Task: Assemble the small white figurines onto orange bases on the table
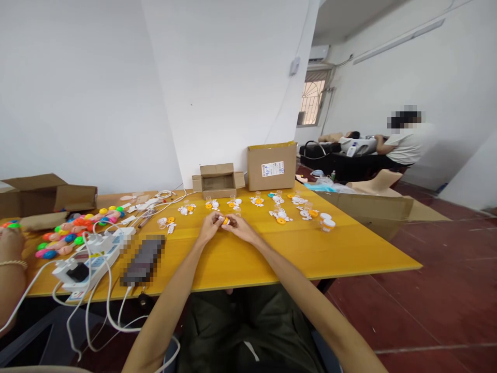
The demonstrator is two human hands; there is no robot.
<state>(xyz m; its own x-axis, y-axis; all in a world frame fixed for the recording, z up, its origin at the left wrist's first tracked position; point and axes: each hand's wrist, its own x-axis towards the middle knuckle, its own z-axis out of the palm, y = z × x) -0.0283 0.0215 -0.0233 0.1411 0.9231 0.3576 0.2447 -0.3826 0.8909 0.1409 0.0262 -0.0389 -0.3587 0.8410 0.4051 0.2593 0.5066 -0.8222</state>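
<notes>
My left hand and my right hand meet over the middle of the yellow table. Between their fingertips is a small orange-and-white plastic part, gripped from both sides; its exact kind is too small to tell. Behind the hands lie little groups of white and orange plastic pieces with clear cups, such as one group just beyond my fingers and another to the right. Farther right stand clear containers with white lids and orange rings.
A white power strip with cables and a phone lie left. Colourful ball-ended toys are beside another person's hand. A small open carton and a larger cardboard box stand against the wall. Another person sits far right.
</notes>
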